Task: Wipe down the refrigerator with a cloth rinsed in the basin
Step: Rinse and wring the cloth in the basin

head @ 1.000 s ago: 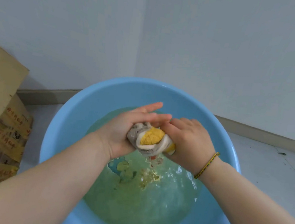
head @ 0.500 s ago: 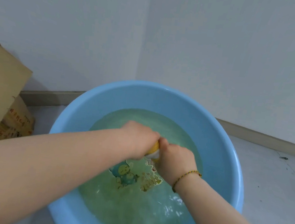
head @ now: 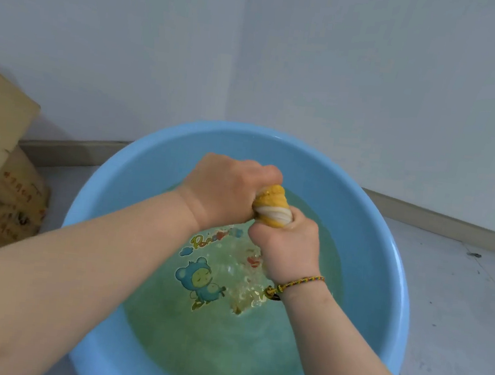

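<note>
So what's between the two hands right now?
A twisted yellow-and-white cloth, held by left hand and right hand over the blue plastic basin; head view.

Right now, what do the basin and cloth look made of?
Basin: probably moulded plastic, smooth light blue with a soft sheen and a printed cartoon on its floor. Cloth: soft fabric, maybe terry, yellow and white; it is twisted into tight folds between the left hand and right hand.

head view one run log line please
step: wringing | left hand: grips twisted yellow-and-white cloth | right hand: grips same cloth | over: round blue plastic basin of water
</note>
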`<state>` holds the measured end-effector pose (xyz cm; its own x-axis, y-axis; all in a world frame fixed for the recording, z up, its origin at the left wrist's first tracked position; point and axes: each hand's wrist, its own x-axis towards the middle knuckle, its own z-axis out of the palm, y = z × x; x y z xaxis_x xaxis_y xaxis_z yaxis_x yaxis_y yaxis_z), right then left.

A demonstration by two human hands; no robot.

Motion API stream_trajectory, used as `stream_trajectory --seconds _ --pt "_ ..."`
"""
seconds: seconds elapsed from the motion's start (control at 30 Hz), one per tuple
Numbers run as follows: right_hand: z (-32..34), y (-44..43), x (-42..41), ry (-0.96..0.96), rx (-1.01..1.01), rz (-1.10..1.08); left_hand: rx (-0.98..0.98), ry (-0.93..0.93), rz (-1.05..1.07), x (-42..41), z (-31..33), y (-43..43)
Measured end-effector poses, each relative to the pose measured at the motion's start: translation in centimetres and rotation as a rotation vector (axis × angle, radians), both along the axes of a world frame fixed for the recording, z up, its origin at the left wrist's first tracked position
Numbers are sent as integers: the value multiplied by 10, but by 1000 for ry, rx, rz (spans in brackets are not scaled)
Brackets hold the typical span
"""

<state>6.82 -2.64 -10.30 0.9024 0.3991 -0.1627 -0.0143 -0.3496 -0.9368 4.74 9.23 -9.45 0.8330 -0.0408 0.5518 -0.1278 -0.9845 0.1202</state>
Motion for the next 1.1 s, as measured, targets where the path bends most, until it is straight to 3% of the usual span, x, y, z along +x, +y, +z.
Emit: stream_trajectory --seconds 0.17,0.33,0.5,0.6,0.73,0.87,0.97,1.1 --pt "0 -5 5 70 -11 -7 -218 -31 62 3 -10 -11" --pt "-4 -10 14 105 -207 86 -294 487 146 7 -2 -13" --pt "-10 -20 21 3 -331 200 -780 735 67 0 5 3" --pt "0 -21 24 21 -205 124 -1235 580 -30 -3 25 7" --pt "58 -15 22 47 -72 191 -1481 348 -48 -2 83 -1" --pt "148 -21 25 147 45 433 -1551 246 -10 -9 168 -2" --pt "227 -29 34 264 269 260 -1521 268 -4 -11 242 -9" --pt "335 -41 23 39 205 34 -1599 270 9 -9 344 -31"
